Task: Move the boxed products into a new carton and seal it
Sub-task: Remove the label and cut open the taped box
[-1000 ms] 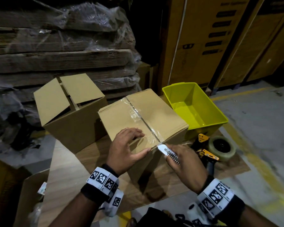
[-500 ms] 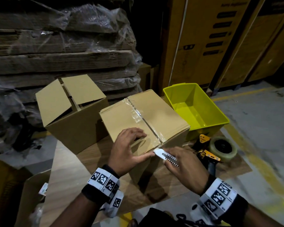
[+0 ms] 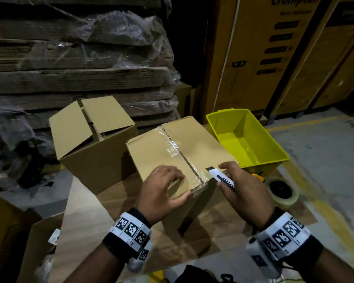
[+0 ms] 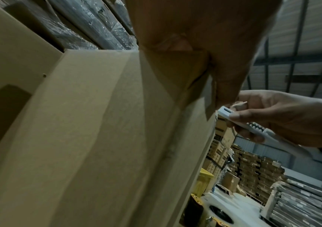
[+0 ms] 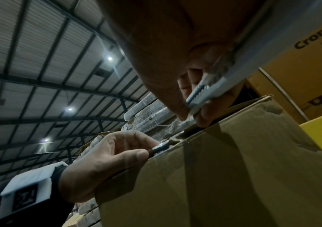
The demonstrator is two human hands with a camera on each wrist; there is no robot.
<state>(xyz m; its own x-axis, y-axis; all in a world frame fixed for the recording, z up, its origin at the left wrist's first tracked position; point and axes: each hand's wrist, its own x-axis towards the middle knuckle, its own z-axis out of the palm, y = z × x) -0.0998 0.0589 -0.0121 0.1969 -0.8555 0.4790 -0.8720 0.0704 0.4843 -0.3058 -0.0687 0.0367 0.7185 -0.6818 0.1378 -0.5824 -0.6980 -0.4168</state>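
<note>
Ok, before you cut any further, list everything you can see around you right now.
taped carton: one, brown, centre of the board, clear tape along its top seam
open carton: one, brown, left of the taped one, flaps up
bin: one, yellow-green, right of the taped carton
tape roll: one, clear with dark core, on the floor board at right
box cutter: one, white, at the near end of the seam
wrapped cardboard stacks: several, brown, behind
printed cartons: several, yellow-brown, back right
left hand: rests on the taped carton's near edge
right hand: grips the box cutter
</note>
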